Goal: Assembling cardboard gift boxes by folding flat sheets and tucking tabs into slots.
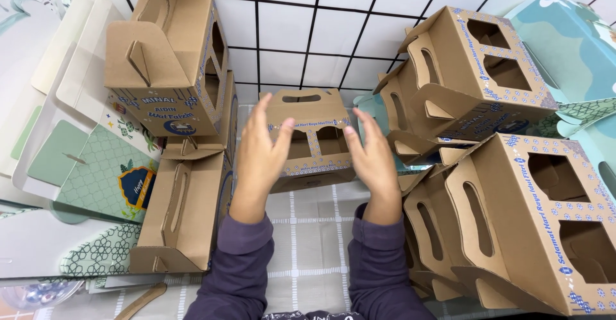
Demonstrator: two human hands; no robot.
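Straight ahead, your left hand (260,156) and right hand (372,160) had their fingers spread wide, flanking a small brown cardboard carrier box (311,137) that sat between them on a grey checked cloth (308,230). Whether your palms actually touched its sides could not be told. Crowding the left stood a stack of the same boxes (176,102), each with a folded handle on top and blue print along the front. On the right, another pile of boxes (500,160) leaned in close, showing square window cut-outs edged with a band of small blue flower marks. Flat pale-green and cream card sheets (83,166) lay at the far left. Behind everything rose a white tiled wall (301,31) with dark grout lines.
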